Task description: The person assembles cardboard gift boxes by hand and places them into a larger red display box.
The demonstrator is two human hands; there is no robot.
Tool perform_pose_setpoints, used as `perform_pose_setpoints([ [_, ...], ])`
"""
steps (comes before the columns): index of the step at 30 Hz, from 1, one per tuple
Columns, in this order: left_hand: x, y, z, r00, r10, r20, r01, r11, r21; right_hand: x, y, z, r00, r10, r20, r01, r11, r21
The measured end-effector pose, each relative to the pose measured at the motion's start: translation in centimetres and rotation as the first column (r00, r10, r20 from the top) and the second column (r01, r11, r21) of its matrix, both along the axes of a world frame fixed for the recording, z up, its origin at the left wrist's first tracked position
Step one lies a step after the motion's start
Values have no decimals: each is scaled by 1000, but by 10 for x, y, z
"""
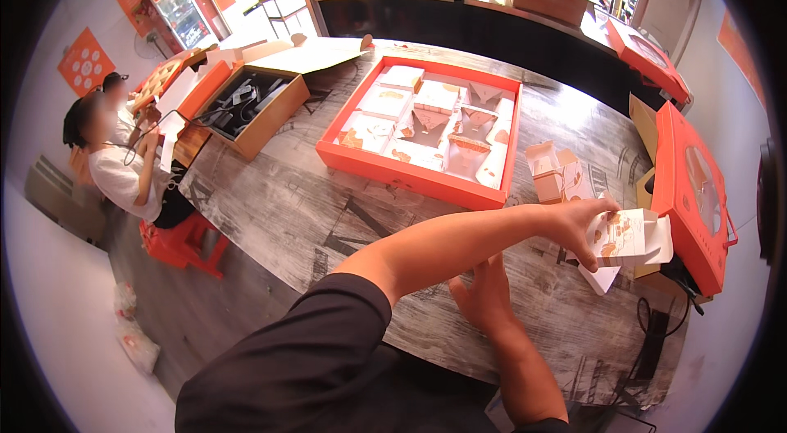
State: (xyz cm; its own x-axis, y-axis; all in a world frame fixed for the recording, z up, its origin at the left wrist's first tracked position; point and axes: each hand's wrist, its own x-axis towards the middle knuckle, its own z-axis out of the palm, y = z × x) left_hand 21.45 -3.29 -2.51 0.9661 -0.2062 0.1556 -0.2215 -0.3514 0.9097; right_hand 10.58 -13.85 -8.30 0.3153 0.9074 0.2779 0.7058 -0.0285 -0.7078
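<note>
My left arm reaches across to the right side of the table. There my left hand has its thumb and fingers around a small white carton with orange-brown print, whose end flaps stand open on the right. Lower down, under my left forearm, my right hand is open above the table, thumb apart, holding nothing that I can see. Part of its fingers is hidden by that forearm. Just beyond the left hand stand small open white cartons. A white piece lies beneath the held carton.
A large orange tray box holds several white cartons, some open. Orange carrying boxes stand along the right edge. A black cable lies at the lower right. Left are a brown box of dark items and seated people.
</note>
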Motion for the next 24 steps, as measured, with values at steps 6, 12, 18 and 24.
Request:
perform_pose_setpoints([
  [6,-1,5,0,994,-109,25,103,807,-582,1,0,-2,999,26,34,-27,999,34],
  [12,-53,27,28,996,-6,89,61,776,-628,2,-2,14,1000,-28,-15,29,998,61],
  [18,-163,66,16,988,151,38,-67,632,-772,13,-6,-12,998,-51,-27,53,996,77],
  [24,-221,85,-34,989,136,-57,-119,502,-857,11,0,-7,840,38,-541,126,956,264],
])
